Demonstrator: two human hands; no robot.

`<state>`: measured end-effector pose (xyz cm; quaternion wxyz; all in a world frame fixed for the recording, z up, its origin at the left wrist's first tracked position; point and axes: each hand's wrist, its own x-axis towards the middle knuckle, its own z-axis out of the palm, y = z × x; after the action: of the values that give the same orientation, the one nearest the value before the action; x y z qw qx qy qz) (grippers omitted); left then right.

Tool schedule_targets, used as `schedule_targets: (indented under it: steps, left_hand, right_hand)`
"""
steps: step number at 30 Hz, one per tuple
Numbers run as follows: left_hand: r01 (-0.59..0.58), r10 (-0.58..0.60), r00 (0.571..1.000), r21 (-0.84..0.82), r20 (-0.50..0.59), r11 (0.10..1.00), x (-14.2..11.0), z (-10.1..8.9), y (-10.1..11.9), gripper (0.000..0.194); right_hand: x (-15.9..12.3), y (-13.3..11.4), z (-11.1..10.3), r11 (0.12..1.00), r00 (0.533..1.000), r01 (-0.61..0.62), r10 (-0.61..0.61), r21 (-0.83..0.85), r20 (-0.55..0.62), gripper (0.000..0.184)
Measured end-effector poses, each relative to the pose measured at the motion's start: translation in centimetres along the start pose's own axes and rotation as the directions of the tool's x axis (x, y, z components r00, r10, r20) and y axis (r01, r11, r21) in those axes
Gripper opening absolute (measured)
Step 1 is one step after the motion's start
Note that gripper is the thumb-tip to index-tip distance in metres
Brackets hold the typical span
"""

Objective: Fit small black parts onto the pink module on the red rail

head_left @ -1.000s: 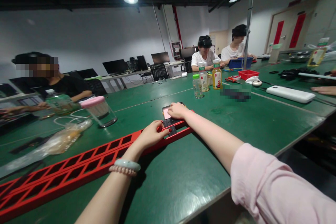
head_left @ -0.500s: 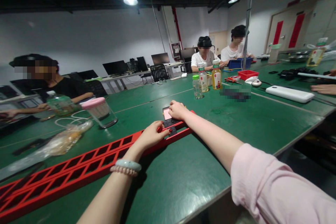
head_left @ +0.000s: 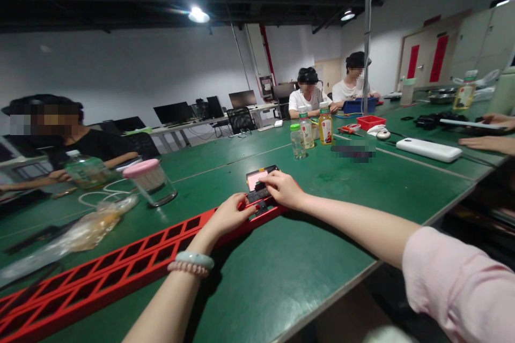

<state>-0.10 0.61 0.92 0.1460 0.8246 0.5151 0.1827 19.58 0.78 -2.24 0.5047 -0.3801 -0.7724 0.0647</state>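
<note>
A long red metal rail (head_left: pixel 120 262) with rectangular cut-outs lies across the green table (head_left: pixel 281 273) from the lower left to the middle. At its far end sits a small black device with a pink screen (head_left: pixel 257 179). My left hand (head_left: pixel 229 215) is curled over the rail's end just below the device. My right hand (head_left: pixel 285 188) rests on the device's right side, fingers bent over it. Two bracelets sit on my left wrist.
A glass jar with a pink lid (head_left: pixel 149 182) and a crumpled plastic bag (head_left: pixel 86 228) lie left of the rail. Three bottles (head_left: pixel 309 128) stand behind. A white oblong case (head_left: pixel 428 149) lies at the right. Other people sit at the left and far end.
My head has tilted and shifted, so the scene sits slightly lower and further left. My right hand has slid down the device, uncovering more of the pink screen. My left hand stays on the rail.
</note>
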Motion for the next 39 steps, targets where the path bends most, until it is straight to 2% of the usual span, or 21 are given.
schedule_targets:
  steps: [4, 9, 15, 28, 39]
  left_hand:
    - [-0.022, 0.021, 1.000, 0.042, 0.004, 0.999, -0.1, -0.1, 0.2, 0.043]
    - [-0.022, 0.022, 1.000, 0.050, 0.000, 0.999, -0.2, -0.1, 0.4, 0.043]
    - [0.007, -0.003, 0.999, 0.097, -0.035, 0.995, -0.4, 0.1, 0.7, 0.044]
    - [0.016, -0.013, 0.999, 0.108, -0.033, 0.994, -0.6, 0.2, 1.2, 0.046]
    - [-0.027, 0.033, 0.999, 0.138, -0.041, 0.990, -0.4, 0.3, 1.0, 0.043]
  right_hand:
    - [-1.4, -0.1, -1.2, 0.990, 0.992, -0.121, 0.123, 0.077, -0.025, 0.029]
    - [-1.0, 0.0, -1.0, 0.942, 0.958, -0.264, 0.281, 0.209, -0.058, 0.026]
    - [-1.1, -0.3, -0.6, 0.940, 0.958, -0.278, 0.287, 0.198, -0.017, 0.022]
    - [-1.0, -0.1, -0.7, 0.958, 0.968, -0.230, 0.243, 0.170, -0.061, 0.031]
    - [-0.9, -0.6, -1.3, 0.956, 0.959, -0.252, 0.267, 0.152, -0.091, 0.009]
